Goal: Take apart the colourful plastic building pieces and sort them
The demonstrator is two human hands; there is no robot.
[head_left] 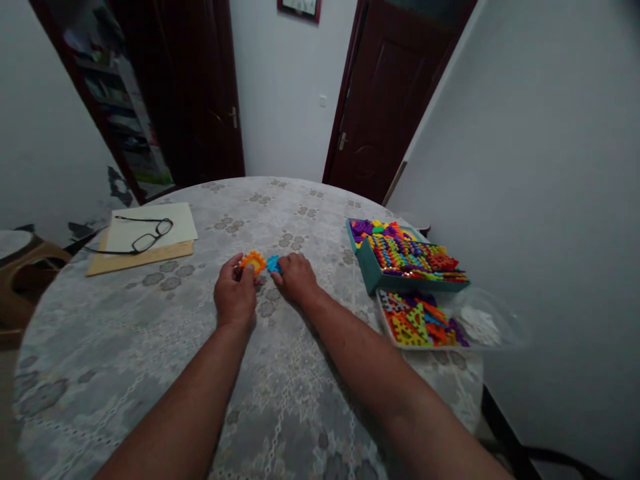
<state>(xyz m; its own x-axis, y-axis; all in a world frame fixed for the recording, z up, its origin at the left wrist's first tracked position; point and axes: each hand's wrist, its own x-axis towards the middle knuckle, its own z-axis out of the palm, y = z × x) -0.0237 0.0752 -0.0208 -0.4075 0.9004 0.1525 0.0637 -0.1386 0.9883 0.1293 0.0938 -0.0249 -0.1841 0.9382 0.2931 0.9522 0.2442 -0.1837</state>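
Note:
My left hand (235, 293) rests on the round table (150, 347) with its fingers pinched on an orange toothed plastic piece (253, 261). Just to its right, my right hand (296, 277) is closed on a blue toothed piece (273, 264). The two pieces sit side by side and touch or nearly touch between my fingertips. Both forearms reach in from the lower edge of the view.
A teal box (367, 270) filled with several coloured pieces stands at the right, with its printed lid (417, 323) in front and a clear plastic bag (480, 323) beside it. Black glasses (145, 239) lie on papers (150, 230) at the left. Two dark doors stand behind.

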